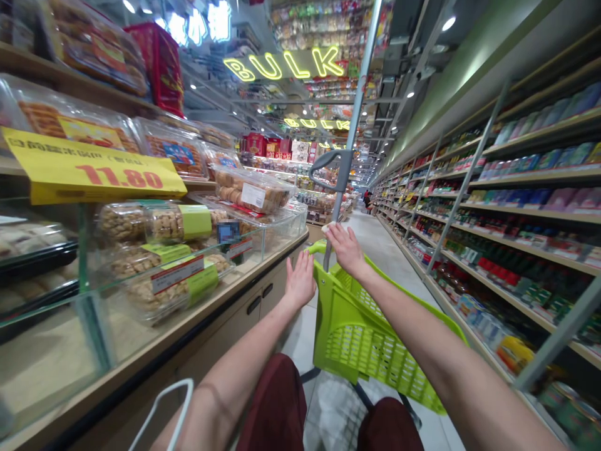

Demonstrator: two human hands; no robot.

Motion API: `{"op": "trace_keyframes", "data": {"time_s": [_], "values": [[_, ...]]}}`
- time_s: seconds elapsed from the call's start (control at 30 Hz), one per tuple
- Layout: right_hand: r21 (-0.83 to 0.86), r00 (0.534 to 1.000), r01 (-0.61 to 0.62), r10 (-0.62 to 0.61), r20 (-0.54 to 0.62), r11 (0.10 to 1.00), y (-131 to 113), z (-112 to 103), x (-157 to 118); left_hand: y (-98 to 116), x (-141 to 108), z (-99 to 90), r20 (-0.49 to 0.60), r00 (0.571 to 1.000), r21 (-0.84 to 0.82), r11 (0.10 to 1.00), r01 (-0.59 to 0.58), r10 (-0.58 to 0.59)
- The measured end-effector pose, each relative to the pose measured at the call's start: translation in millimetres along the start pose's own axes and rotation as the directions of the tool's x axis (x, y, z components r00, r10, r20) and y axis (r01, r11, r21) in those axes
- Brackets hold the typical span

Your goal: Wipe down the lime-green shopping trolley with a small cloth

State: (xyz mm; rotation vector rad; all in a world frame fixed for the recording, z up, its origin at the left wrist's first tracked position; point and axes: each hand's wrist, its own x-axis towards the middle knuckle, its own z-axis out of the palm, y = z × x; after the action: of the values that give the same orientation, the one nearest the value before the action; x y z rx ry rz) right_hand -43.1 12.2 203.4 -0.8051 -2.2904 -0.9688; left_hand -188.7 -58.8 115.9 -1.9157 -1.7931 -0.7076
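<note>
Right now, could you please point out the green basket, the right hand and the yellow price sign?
Green basket (362, 341), head view: its perforated side wall.
Right hand (346, 249), head view: its back.
Yellow price sign (96, 168), head view: its printed front.

Bright, cool light falls from round ceiling lamps (449, 24); the neon BULK sign (284, 63) glows yellow; glare streaks the clear plastic packs (253, 191); soft shadow patterns the floor (335, 401) under the green cart (361, 341); wide-angle stretching tilts the edges; right-hand shelf goods (539, 197) look smeared; one small label is pixelated.
</note>
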Motion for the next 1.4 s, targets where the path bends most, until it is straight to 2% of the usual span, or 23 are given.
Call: {"op": "trace_keyframes", "data": {"time_s": [0.13,0.43,0.53,0.6,0.67,0.83,0.9,0.97,1.1,1.2,1.3,1.4], "values": [[0.021,0.999,0.021,-0.022,0.045,1.0,-11.1,9.3,-14.1,3.8,-8.5,8.8,0.005,1.0,-0.012,1.0,-0.001,0.001],[0.086,0.988,0.081,-0.091,0.126,0.993,-75.5,73.8,-104.5,-3.0,-54.3,40.0,0.154,0.988,0.005,1.0,0.012,-0.013],[0.102,0.971,0.112,-0.13,0.202,0.989,-91.6,87.1,-131.2,-2.9,-66.1,47.8,0.181,0.983,0.01,1.0,-0.01,0.008],[0.119,0.954,0.121,-0.148,0.261,0.986,-98.9,88.5,-141.8,-1.6,-70.3,50.8,0.195,0.98,0.005,1.0,-0.026,0.024],[0.137,0.95,0.11,-0.144,0.276,0.984,-99.8,82.6,-141.2,-0.1,-71.4,51.3,0.205,0.978,-0.002,1.0,-0.029,0.029],[0.119,0.992,-0.032,0.017,0.124,0.992,-77.0,56.8,-105.1,4.7,-67.3,47.2,0.188,0.982,-0.011,1.0,-0.014,0.016],[0.109,0.991,-0.055,0.04,0.129,0.993,-70.2,54.8,-98.9,7.9,-67.3,46.7,0.183,0.983,-0.02,1.0,-0.018,0.021],[0.112,0.982,-0.029,0.008,0.189,0.993,-71.7,60.0,-106.8,11.7,-69.8,48.1,0.184,0.982,-0.025,0.999,-0.027,0.031],[0.149,0.941,0.027,-0.075,0.33,0.989,-93.2,79.7,-146.8,17.9,-78.2,54.9,0.202,0.978,-0.02,0.999,-0.05,0.053],[0.183,0.919,0.021,-0.091,0.384,0.983,-103.3,85.3,-162.9,18.9,-80.9,57.8,0.225,0.972,-0.018,0.998,-0.062,0.064],[0.199,0.941,0.0,-0.067,0.332,0.98,-94.4,77.1,-150.6,17.8,-77.4,54.9,0.228,0.972,-0.015,0.998,-0.053,0.055],[0.174,0.974,-0.068,0.028,0.224,0.982,-75.6,67.0,-129.2,17.9,-71.3,49.8,0.217,0.976,-0.011,0.999,-0.032,0.033]]}}
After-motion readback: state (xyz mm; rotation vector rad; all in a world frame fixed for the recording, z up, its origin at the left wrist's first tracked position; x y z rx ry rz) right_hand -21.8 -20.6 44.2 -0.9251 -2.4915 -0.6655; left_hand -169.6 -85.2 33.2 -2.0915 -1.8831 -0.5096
